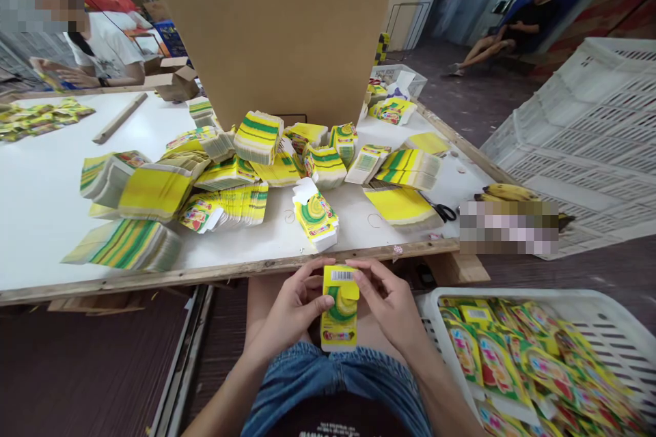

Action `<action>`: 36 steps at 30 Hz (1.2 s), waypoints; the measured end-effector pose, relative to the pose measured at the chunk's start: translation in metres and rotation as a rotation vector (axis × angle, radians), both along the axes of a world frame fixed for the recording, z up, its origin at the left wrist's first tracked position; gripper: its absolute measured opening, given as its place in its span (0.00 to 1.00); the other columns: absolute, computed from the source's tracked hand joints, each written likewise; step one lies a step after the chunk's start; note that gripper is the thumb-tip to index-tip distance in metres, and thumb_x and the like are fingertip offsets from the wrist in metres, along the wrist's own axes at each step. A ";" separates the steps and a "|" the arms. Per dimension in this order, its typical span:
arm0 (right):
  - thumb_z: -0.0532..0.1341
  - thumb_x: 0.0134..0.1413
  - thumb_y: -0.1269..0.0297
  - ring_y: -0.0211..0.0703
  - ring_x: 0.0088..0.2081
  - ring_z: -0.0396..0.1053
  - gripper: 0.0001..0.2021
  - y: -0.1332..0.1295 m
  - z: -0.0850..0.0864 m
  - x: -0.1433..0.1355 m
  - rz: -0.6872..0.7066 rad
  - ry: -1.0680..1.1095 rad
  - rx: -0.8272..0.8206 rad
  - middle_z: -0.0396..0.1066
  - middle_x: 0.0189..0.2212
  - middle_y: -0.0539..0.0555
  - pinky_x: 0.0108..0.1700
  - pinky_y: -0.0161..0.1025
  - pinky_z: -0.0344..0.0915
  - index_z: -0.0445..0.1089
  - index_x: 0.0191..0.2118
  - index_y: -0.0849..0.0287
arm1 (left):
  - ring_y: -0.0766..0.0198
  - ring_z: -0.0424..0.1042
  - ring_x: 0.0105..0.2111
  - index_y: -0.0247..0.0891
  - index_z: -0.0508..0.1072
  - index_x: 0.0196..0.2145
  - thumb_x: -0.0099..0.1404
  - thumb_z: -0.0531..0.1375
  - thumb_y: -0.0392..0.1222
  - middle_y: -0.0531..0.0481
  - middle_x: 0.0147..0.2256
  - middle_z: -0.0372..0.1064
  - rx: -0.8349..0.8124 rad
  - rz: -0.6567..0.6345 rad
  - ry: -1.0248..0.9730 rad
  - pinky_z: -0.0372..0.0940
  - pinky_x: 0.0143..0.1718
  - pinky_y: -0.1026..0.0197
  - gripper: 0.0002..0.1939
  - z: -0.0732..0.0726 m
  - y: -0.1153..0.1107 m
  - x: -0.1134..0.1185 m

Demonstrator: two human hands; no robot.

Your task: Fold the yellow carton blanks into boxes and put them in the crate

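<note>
Grip first: the left hand [303,297] has the yellow carton [339,317] pinched at its left side, thumb on the printed front, and the right hand [387,292] has thumb and fingertips on its upper right corner, by the flap. It is over the lap, just in front of the desk [31,218], so a loose pinch could drop it onto the denim shorts [281,375] or the floor. Thin card could crease, too, if that right thumb bears down off the fold.

Starting at the left, the fanned card stack [123,246] lies near the desk's front edge, and a knock could send pieces sliding off. Over on the right, the white basket [517,293] sits near the right forearm; a bump might spill its heaped packets [512,355].

Plenty escapes me. At far left, a co-worker's hands [59,74] are too small to read. The tall brown board [287,34] blocks whatever is behind it. Some fingers are behind the held carton, and I can't tell whether it is flat or opened out. The scissors [447,212] show only handles clearly; whatever lies below the bananas [512,191] is blurred, and the basket is cut off at the bottom.
</note>
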State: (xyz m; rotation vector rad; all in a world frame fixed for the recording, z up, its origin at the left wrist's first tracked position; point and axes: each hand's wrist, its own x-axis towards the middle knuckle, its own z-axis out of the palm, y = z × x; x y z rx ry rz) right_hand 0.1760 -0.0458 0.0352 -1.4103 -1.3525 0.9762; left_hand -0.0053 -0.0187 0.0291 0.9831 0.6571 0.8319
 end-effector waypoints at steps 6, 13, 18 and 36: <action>0.64 0.54 0.56 0.49 0.38 0.74 0.11 0.002 -0.004 -0.001 -0.066 0.194 0.003 0.77 0.36 0.56 0.40 0.41 0.70 0.74 0.38 0.57 | 0.55 0.76 0.40 0.40 0.67 0.51 0.58 0.67 0.38 0.44 0.41 0.77 0.006 0.028 0.004 0.69 0.40 0.58 0.24 -0.005 -0.008 0.016; 0.61 0.52 0.47 0.51 0.35 0.69 0.16 -0.033 0.032 0.080 -0.461 -0.501 0.130 0.73 0.33 0.57 0.36 0.46 0.64 0.75 0.33 0.55 | 0.51 0.67 0.56 0.43 0.70 0.54 0.65 0.59 0.39 0.42 0.54 0.70 0.669 0.271 0.473 0.61 0.58 0.46 0.19 -0.004 0.019 0.024; 0.58 0.46 0.39 0.51 0.29 0.66 0.25 -0.059 0.044 0.131 -0.657 -0.808 -0.043 0.72 0.33 0.60 0.30 0.47 0.62 0.75 0.38 0.55 | 0.47 0.60 0.62 0.38 0.68 0.57 0.62 0.63 0.42 0.38 0.58 0.65 0.899 0.444 0.789 0.51 0.63 0.38 0.26 -0.017 0.070 0.009; 0.72 0.42 0.54 0.46 0.33 0.74 0.17 -0.002 -0.002 0.009 -0.317 0.553 -0.135 0.78 0.32 0.54 0.38 0.42 0.72 0.76 0.37 0.58 | 0.51 0.66 0.58 0.42 0.69 0.57 0.62 0.59 0.26 0.41 0.53 0.72 1.182 0.230 0.333 0.66 0.57 0.46 0.26 -0.016 -0.015 0.008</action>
